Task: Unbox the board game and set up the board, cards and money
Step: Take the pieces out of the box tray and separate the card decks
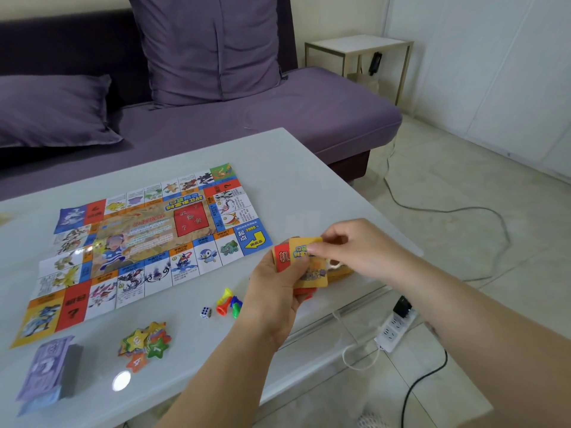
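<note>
The stack of cards (pixel 304 267) sits in the left hand (pixel 278 285), held above the near right edge of the desk (pixel 293 168); its fingers wrap the stack from below. The top card is yellow-orange with blue lettering too blurred to read, and a red card fanned out behind it shows the character "机". The right hand (pixel 349 245) pinches the top edge of the yellow card between thumb and fingertips, its forearm reaching in from the lower right. Just under the hands lies an orange box (pixel 340 271), mostly hidden.

One paper game board (pixel 148 245) lies unfolded and flat to the left, its corner square reading "起点", "2000" and "由此去" on a yellow arrow; two red squares carry a "?".

Between board and near edge: one white die (pixel 206 312) with blue pips, beside a small cluster of plastic pawns (pixel 229 302) in yellow, red, blue and green, at least four. Further left a heap of star-shaped tokens (pixel 145 342) shows "3", "1" and "4". One pile of purple and blue paper money (pixel 49 372) rests at the near left.

Behind the desk stands a purple sofa (pixel 278 112) with two cushions.
</note>
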Demonstrator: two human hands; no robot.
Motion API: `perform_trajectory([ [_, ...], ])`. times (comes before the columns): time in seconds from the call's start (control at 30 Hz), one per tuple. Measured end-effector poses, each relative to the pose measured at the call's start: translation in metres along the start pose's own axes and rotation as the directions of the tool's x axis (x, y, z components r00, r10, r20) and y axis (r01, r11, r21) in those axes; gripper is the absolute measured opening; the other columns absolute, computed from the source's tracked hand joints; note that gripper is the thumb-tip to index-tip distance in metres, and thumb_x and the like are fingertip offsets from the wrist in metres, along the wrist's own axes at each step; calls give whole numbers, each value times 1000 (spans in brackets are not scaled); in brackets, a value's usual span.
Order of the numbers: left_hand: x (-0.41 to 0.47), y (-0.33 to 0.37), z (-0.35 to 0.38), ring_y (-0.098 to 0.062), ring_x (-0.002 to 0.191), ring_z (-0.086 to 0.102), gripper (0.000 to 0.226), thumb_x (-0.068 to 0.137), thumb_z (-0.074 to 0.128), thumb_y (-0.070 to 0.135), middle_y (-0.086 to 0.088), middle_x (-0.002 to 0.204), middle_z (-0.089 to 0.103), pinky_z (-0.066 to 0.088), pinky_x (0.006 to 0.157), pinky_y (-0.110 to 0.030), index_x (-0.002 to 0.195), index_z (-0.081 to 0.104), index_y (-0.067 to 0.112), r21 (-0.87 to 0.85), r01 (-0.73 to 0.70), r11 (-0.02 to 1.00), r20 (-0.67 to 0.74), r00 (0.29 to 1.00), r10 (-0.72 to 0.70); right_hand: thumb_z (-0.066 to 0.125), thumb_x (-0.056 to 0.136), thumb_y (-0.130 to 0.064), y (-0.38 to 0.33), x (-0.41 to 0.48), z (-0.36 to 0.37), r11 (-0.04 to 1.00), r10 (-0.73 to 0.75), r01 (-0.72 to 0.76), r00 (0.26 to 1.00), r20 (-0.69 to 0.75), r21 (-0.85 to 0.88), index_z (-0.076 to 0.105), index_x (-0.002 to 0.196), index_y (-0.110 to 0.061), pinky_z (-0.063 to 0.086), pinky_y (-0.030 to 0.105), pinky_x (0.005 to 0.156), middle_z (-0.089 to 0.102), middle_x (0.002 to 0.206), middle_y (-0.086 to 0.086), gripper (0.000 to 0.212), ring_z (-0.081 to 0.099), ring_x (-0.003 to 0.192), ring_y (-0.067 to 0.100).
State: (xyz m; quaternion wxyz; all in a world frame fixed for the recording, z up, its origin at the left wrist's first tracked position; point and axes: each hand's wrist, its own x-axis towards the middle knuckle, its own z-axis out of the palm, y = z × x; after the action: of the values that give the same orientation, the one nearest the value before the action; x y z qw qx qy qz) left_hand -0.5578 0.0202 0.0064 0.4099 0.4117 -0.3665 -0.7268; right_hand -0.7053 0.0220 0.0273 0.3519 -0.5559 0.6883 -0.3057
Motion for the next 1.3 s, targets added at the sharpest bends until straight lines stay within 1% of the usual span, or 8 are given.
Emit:
perform_trajectory([
  [0.2,0,9,-7,-19,73,69,25,97,38,0,-7,84,73,56,70,-35,106,59,11,-133,15,991,-12,1000,-17,62,91,-19,11,14,-8,992,18,-3,992,-127,124,70,99,-10,41,12,58,63,74,-9,15,56,59,-1],
  [0.5,-5,16,-10,-17,78,69,20,95,45,0,-7,88,72,53,48,-24,108,59,6,-123,-22,992,-59,998,15,56,91,-42,21,19,5,857,-77,-98,946,-314,-505,62,120,-24,39,37,93,63,111,-3,35,51,110,21],
  [0.67,-6,17,-8,-16,60,67,15,90,55,-1,-7,75,70,57,50,-32,98,59,10,-73,-13,997,-66,998,8,63,84,-47,-10,5,12,999,-44,46,992,-119,12,68,83,-22,48,21,68,67,74,-17,26,61,74,-2],
  [0.77,-9,20,-9,-16,58,67,12,90,55,0,-5,70,70,56,48,-32,96,59,9,-73,-11,997,-45,999,7,69,82,-40,-20,0,20,995,-60,57,998,33,84,62,68,-26,36,10,51,57,52,-18,21,50,48,-7],
  [1.0,-14,35,-32,-16,63,68,25,98,37,0,-3,70,72,56,54,-25,93,58,10,-78,-59,995,-139,989,48,66,87,-25,-17,12,27,985,-33,38,999,-29,168,72,93,-18,45,13,61,70,79,-6,11,62,69,3],
  [1.13,-13,39,-47,-13,63,69,23,98,39,3,0,68,73,52,69,-31,92,59,13,-2,-102,995,-188,977,100,73,80,-34,-13,15,43,990,-25,25,1000,5,-137,70,103,-19,46,25,77,65,88,-5,27,63,87,14],
  [1.23,-15,35,-45,-14,60,67,18,96,46,2,-2,72,71,50,64,-31,93,60,12,-4,-86,996,-195,977,84,64,83,-48,-17,14,54,953,-128,88,984,-121,-289,67,104,-27,45,32,87,61,95,-12,30,57,96,12],
  [1.3,-17,32,-42,-18,62,64,17,93,49,-1,-5,74,68,52,51,-24,92,58,13,-30,-77,997,-195,978,69,59,87,-46,-25,12,53,987,-131,120,985,-113,-105,65,85,-27,45,25,78,65,87,-15,19,60,88,8],
])
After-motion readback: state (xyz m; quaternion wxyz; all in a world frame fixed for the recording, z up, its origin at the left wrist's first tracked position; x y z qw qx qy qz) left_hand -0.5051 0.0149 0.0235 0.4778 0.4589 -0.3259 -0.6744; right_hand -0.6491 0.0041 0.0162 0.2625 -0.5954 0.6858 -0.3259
